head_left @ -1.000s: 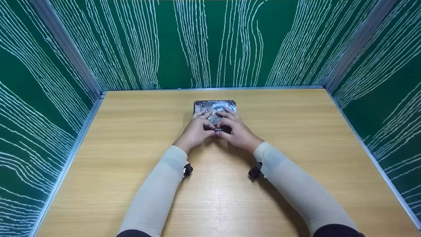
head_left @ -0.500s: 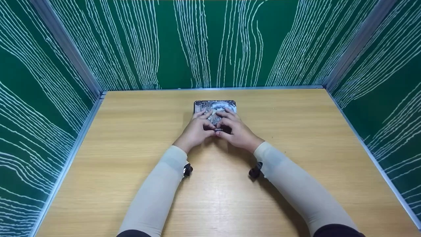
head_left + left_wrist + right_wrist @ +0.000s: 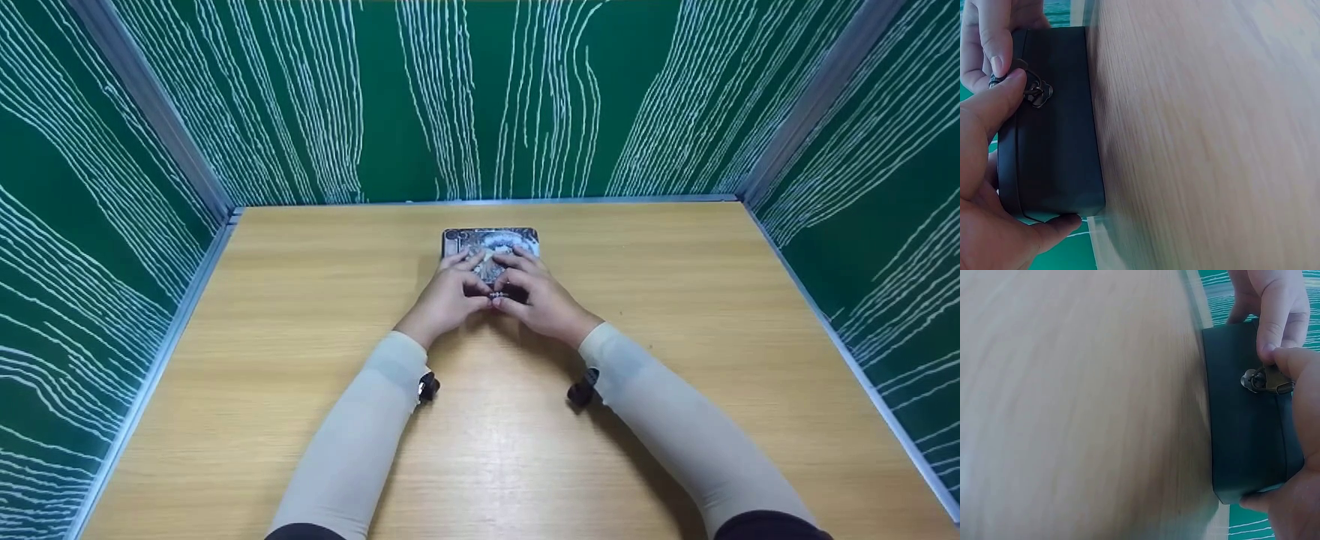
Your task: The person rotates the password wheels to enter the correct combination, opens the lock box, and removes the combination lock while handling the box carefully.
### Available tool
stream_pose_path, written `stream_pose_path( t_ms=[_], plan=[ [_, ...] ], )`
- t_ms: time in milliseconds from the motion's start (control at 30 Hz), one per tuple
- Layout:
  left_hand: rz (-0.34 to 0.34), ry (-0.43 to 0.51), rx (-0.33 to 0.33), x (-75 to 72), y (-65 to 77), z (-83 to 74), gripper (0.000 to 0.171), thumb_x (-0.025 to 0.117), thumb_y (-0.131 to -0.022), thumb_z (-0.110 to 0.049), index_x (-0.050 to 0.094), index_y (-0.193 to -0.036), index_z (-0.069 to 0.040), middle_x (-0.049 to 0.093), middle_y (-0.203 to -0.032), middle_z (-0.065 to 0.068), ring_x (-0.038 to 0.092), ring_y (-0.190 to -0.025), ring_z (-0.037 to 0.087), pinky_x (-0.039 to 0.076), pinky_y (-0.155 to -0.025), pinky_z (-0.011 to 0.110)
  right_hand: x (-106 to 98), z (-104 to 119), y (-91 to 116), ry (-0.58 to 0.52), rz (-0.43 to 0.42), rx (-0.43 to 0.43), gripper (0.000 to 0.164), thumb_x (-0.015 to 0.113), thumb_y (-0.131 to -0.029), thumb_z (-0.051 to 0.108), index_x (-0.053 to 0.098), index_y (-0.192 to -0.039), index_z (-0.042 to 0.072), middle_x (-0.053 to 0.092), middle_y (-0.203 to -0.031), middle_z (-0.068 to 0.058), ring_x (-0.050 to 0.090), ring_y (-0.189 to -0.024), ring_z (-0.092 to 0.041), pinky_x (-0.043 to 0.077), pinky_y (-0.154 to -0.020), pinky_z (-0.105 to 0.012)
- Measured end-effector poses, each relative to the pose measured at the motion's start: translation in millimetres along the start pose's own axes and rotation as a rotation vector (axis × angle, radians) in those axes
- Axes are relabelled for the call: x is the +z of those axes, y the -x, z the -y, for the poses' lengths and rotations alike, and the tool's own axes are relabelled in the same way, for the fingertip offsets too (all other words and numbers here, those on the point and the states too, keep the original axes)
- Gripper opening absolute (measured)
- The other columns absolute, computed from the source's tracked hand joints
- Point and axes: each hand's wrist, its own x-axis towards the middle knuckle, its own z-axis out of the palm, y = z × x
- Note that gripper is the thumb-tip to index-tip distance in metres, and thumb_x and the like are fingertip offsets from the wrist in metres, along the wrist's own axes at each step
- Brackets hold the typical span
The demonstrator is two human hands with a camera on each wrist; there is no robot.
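Observation:
A small dark box (image 3: 495, 235) with a picture printed on its lid sits on the table. On its black front (image 3: 1055, 157) is a metal clasp (image 3: 1272, 381) with a ring and a bronze-coloured flap. My left hand (image 3: 452, 292) and right hand (image 3: 546, 298) come at the box from either side, with fingers spread over the lid and thumbs at the front. Both thumbs and forefingers meet at the clasp and pinch it, partly covering it. In the wrist views, other fingers lie against the ends of the box.
Under the box is a light wood table (image 3: 495, 450). Green panels (image 3: 637, 90) with wavy white lines stand at its back and sides, joined by grey corner posts (image 3: 150, 105). Small black cameras (image 3: 428, 387) hang at both wrists.

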Motion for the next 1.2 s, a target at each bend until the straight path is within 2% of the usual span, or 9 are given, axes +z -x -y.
stream_pose_path(
  t_ms=[333, 533, 933, 1200],
  plan=[
    [-0.004, -0.005, -0.002, 0.6, -0.8, -0.2, 0.011, 0.091, -0.097, -0.018, 0.089, -0.107, -0.015, 0.04, -0.183, -0.002, 0.023, -0.178, 0.027, 0.016, -0.147, 0.053, -0.8, 1.3, 0.6, 0.011, 0.008, 0.003, 0.016, 0.08, -0.106, 0.026, 0.076, -0.116, 0.014, 0.049, -0.18, -0.008, 0.019, -0.177, -0.044, 0.012, -0.142, -0.075],
    [-0.007, -0.009, 0.004, 0.5, -0.9, -0.5, 0.012, 0.091, -0.097, -0.019, 0.09, -0.108, -0.015, 0.043, -0.182, 0.0, 0.026, -0.177, 0.028, 0.017, -0.147, 0.051, -2.2, 3.2, 0.5, -0.012, 0.015, 0.021, 0.02, 0.081, -0.106, 0.026, 0.075, -0.119, 0.013, 0.049, -0.18, -0.009, 0.018, -0.178, -0.042, 0.011, -0.143, -0.071],
    [-0.005, 0.0, 0.001, 0.4, -0.8, -0.6, 0.01, 0.091, -0.097, -0.018, 0.09, -0.107, -0.015, 0.042, -0.182, 0.0, 0.025, -0.177, 0.028, 0.016, -0.147, 0.052, -2.2, 1.2, 0.4, -0.009, 0.008, 0.01, 0.016, 0.082, -0.105, 0.023, 0.077, -0.115, 0.012, 0.051, -0.178, -0.009, 0.02, -0.177, -0.043, 0.012, -0.143, -0.072],
    [-0.007, -0.001, 0.005, 1.0, -1.4, 0.7, 0.009, 0.091, -0.097, -0.018, 0.09, -0.106, -0.016, 0.042, -0.183, -0.002, 0.025, -0.177, 0.028, 0.016, -0.147, 0.051, -1.4, -0.2, 0.1, -0.019, 0.008, 0.009, 0.016, 0.082, -0.106, 0.027, 0.078, -0.115, 0.014, 0.05, -0.179, -0.008, 0.02, -0.177, -0.044, 0.013, -0.142, -0.073]
  ],
)
